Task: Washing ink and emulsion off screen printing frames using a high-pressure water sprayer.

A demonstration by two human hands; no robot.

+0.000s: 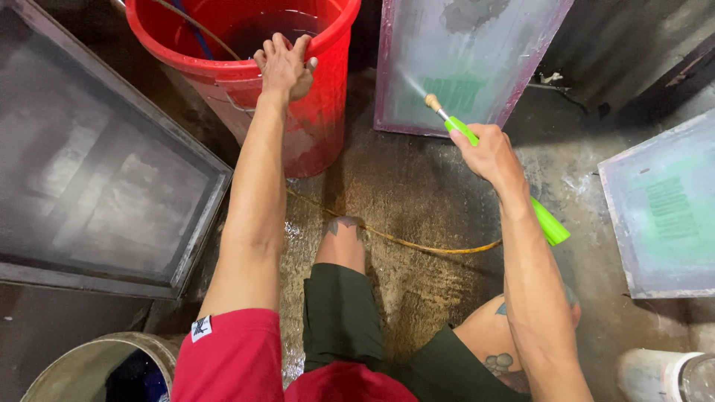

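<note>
The green spray wand (506, 182) is gripped in the right hand (488, 152), fingers wrapped tight about its shaft, over the wet floor (417, 193) near its far edge. Its long axis runs from the green butt by the forearm up and leftward to the brass nozzle (432, 102), which is aimed at the purple-framed printing screen (462, 67) leaned at the back; a fine jet is seen striking the mesh. The red bucket (320, 112) rim is clasped by the left hand (284, 65), fingers curled over it. Risk is judged here: the yellow hose (417, 246) trailing between the knees could be snagged, and footing could be lost on the wet floor.
</note>
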